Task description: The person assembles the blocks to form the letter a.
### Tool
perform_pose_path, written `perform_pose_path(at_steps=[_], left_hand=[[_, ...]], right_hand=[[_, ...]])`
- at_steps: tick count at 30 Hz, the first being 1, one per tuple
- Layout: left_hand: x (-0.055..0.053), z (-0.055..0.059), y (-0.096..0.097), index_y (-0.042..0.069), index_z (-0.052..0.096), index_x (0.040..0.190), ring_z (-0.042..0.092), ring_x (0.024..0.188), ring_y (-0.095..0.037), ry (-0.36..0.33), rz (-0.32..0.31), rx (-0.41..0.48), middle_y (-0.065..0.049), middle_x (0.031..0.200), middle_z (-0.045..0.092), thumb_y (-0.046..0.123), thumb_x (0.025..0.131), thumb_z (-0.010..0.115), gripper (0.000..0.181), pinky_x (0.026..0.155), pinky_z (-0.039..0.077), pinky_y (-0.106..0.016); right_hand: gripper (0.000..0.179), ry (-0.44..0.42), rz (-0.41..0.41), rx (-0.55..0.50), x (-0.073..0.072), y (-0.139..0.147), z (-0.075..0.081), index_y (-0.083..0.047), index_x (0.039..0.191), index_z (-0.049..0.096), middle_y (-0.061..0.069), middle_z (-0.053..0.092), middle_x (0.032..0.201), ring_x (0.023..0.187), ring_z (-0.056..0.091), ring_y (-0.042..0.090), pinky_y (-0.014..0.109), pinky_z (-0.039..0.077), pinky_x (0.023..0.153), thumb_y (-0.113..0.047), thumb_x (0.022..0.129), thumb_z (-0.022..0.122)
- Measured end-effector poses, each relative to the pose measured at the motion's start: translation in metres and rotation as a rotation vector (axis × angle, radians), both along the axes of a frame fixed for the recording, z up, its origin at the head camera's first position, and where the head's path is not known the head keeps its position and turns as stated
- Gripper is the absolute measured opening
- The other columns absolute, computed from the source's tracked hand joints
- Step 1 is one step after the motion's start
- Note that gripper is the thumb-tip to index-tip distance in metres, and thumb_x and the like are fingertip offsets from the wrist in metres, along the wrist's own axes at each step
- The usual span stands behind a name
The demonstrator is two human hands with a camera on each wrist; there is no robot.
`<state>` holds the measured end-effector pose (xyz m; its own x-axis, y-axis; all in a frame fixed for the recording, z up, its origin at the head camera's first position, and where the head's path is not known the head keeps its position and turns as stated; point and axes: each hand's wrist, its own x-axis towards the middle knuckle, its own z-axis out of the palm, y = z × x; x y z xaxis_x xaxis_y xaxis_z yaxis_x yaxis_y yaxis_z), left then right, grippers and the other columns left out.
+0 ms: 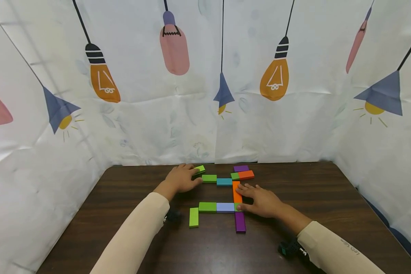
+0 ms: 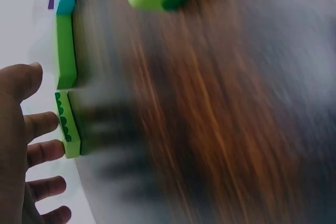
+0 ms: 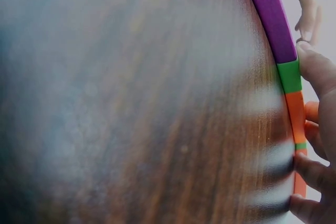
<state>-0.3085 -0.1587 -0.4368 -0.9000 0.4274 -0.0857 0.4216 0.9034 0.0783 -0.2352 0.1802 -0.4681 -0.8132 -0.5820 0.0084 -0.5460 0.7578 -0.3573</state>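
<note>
Several coloured rectangular blocks lie joined in lines on the table. My left hand (image 1: 181,179), fingers spread, touches a light green block (image 1: 200,168) at the far left end; dark green scallops mark it in the left wrist view. Beside it sit a green block (image 1: 209,178) and a blue block (image 1: 224,182). My right hand (image 1: 260,199) lies with loosely extended fingers at the upright orange block (image 1: 236,192). Its thumb is at the small green block (image 1: 236,209), above a purple block (image 1: 240,222). In the right wrist view the fingertips overlap the row's edge.
A lavender block (image 1: 225,207), a green block (image 1: 207,207) and a lime block (image 1: 193,217) continue the nearer line leftward. An orange-red block (image 1: 246,175) and another purple block (image 1: 241,168) lie at the back. Behind the dark wooden table (image 1: 130,190) hangs a lamp-print curtain (image 1: 140,125).
</note>
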Motion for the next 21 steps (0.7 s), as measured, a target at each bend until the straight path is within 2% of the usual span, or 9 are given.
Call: perform_pose_path(at_steps=[7, 15, 21], left_hand=[[0.004, 0.001, -0.018, 0.014, 0.059, 0.146, 0.041, 0.139, -0.039, 0.019, 0.008, 0.015, -0.015, 0.148, 0.05, 0.055, 0.103, 0.051, 0.06, 0.111, 0.034, -0.061], [0.011, 0.003, -0.028, 0.005, 0.062, 0.141, 0.038, 0.143, -0.039, 0.025, -0.037, 0.014, -0.014, 0.151, 0.05, 0.04, 0.103, 0.059, 0.051, 0.11, 0.036, -0.06], [0.017, 0.001, -0.035, 0.006, 0.066, 0.135, 0.049, 0.134, -0.037, 0.067, -0.078, 0.027, -0.014, 0.141, 0.058, 0.03, 0.101, 0.063, 0.042, 0.105, 0.044, -0.055]], right_hand=[[0.08, 0.01, 0.008, -0.004, -0.002, 0.0, -0.002, -0.014, 0.153, 0.051, 0.002, 0.045, 0.157, 0.145, 0.04, 0.028, 0.057, 0.028, 0.117, -0.068, 0.094, 0.058], [0.082, 0.005, 0.004, -0.005, -0.001, 0.0, -0.001, -0.015, 0.153, 0.05, 0.001, 0.045, 0.157, 0.146, 0.04, 0.027, 0.056, 0.028, 0.117, -0.07, 0.093, 0.056], [0.081, 0.006, 0.013, -0.007, 0.0, 0.001, -0.001, -0.014, 0.154, 0.049, 0.001, 0.044, 0.157, 0.146, 0.039, 0.027, 0.056, 0.028, 0.118, -0.069, 0.094, 0.057]])
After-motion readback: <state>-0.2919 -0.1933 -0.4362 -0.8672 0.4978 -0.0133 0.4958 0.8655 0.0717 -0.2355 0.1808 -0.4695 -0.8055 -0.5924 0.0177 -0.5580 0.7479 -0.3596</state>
